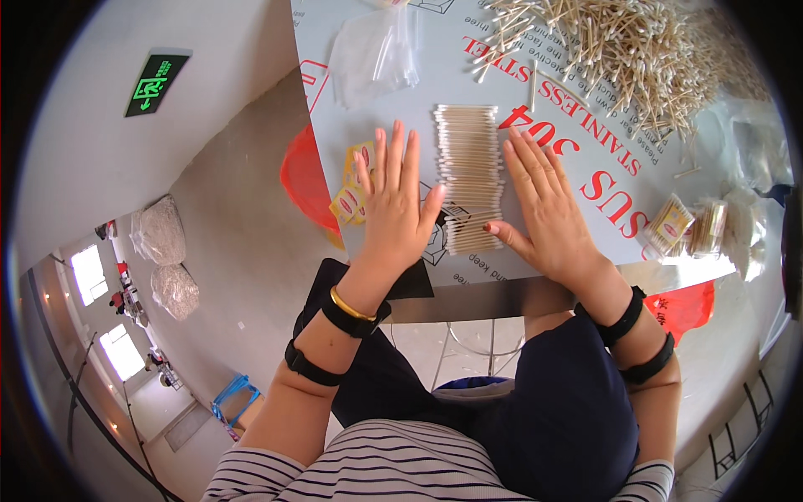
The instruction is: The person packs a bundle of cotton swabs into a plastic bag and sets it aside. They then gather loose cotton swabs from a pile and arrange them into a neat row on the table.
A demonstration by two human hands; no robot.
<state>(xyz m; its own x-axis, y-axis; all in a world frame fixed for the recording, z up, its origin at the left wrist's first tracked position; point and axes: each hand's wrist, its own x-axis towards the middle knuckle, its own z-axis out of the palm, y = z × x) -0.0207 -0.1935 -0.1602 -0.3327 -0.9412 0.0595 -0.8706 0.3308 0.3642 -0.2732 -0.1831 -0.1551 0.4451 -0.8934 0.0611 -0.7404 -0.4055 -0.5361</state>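
Note:
A column of cotton swabs [470, 155] lies side by side on the table, their white tips lined up along both edges. To its left, my left hand [391, 199] is spread flat with the thumb near the column's edge. On the other side my right hand [545, 199] is stretched out, fingers together, its thumb tip at the right-hand swab ends near the column's lower part. Neither hand grips anything. Small yellow printed cards [347, 207] lie left of my left hand, partly covered by it.
A big heap of loose cotton swabs [636, 63] covers the table's far right. Clear plastic bags [376, 57] lie at the far left. Filled swab packs [671, 224] sit at the right edge. Red plastic [306, 177] hangs by the left edge of the metal-topped table [452, 77].

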